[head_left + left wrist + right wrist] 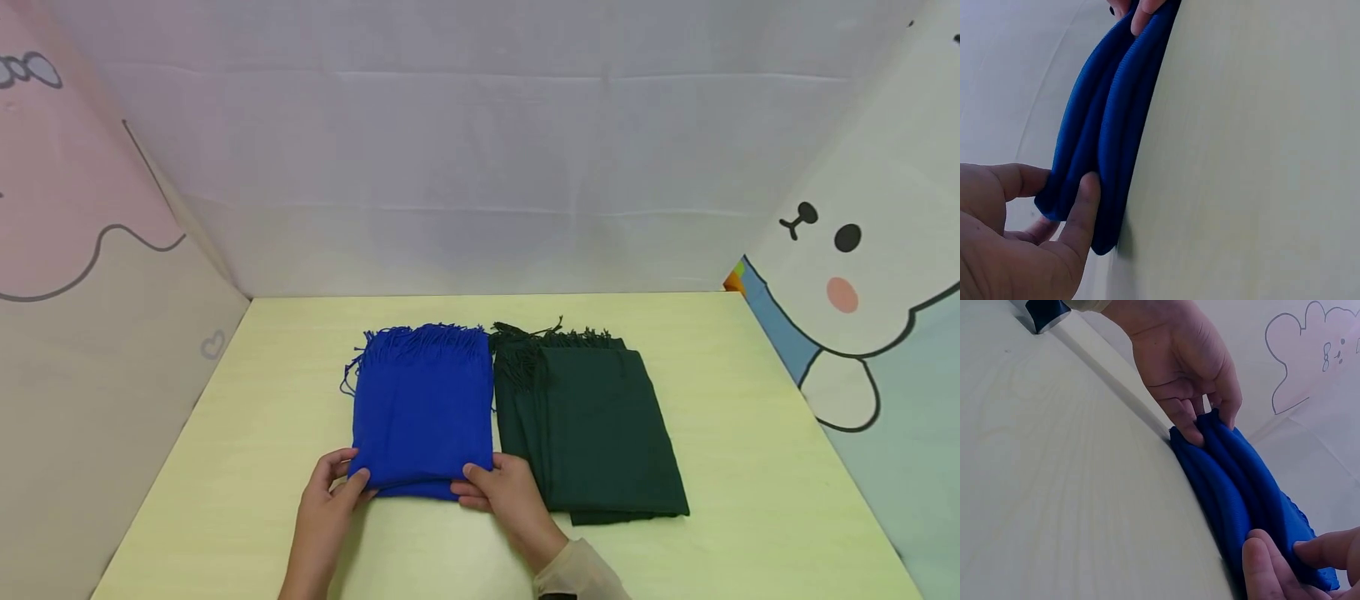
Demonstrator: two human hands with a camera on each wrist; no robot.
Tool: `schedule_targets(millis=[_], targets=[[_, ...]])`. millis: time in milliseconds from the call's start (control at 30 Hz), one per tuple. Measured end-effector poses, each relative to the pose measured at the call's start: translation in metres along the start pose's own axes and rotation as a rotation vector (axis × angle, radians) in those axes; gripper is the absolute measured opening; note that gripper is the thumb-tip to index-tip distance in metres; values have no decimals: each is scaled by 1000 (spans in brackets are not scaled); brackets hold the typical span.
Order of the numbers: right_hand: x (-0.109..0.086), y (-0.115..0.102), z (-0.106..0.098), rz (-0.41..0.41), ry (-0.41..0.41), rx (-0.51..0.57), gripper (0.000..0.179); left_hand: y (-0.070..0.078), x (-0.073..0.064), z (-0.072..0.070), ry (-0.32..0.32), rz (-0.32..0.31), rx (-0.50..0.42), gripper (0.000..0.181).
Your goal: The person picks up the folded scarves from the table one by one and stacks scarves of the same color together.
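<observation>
A folded blue scarf with a fringe along its far edge lies on the table. My left hand pinches its near left corner, thumb on top. At the near right corner, my right hand pinches the upper folded layers, the thumb above and the fingers beneath. The left wrist view shows the stacked blue folds, with a left fingertip between the layers. Part of the lower layer shows under the raised near edge. A folded dark green scarf lies right beside the blue one, close to my right hand.
The pale yellow table reaches back to a white cloth wall. Cartoon-printed panels stand at the left and right edges. The green scarf's dark fringe reaches the blue scarf's right side.
</observation>
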State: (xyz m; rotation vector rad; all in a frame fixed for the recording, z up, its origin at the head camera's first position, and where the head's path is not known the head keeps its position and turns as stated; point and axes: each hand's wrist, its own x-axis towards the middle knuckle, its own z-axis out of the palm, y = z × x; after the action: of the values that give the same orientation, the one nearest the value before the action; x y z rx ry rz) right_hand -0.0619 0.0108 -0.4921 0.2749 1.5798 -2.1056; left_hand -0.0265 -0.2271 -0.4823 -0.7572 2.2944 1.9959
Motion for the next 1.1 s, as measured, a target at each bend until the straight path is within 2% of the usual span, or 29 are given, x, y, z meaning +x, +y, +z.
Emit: schedule_targets(millis=[533,633,800,900,1100], targets=[[-3,0,2,5,16,-8,37,2,-1,-2,-45,4,0,37],[-4,-1,2,6,8,-18,37,5,-2,-2,-43,1,46,37],[-6,-6,0,9,-25,-55,36,14,-4,-1,-5,-2,179,37],[-6,-13,-5,10,-47,-107,31,18,-4,2,34,39,215,34],[-10,-30,-16,13,-54,-212,28,29,-3,13,84,203,204,25]])
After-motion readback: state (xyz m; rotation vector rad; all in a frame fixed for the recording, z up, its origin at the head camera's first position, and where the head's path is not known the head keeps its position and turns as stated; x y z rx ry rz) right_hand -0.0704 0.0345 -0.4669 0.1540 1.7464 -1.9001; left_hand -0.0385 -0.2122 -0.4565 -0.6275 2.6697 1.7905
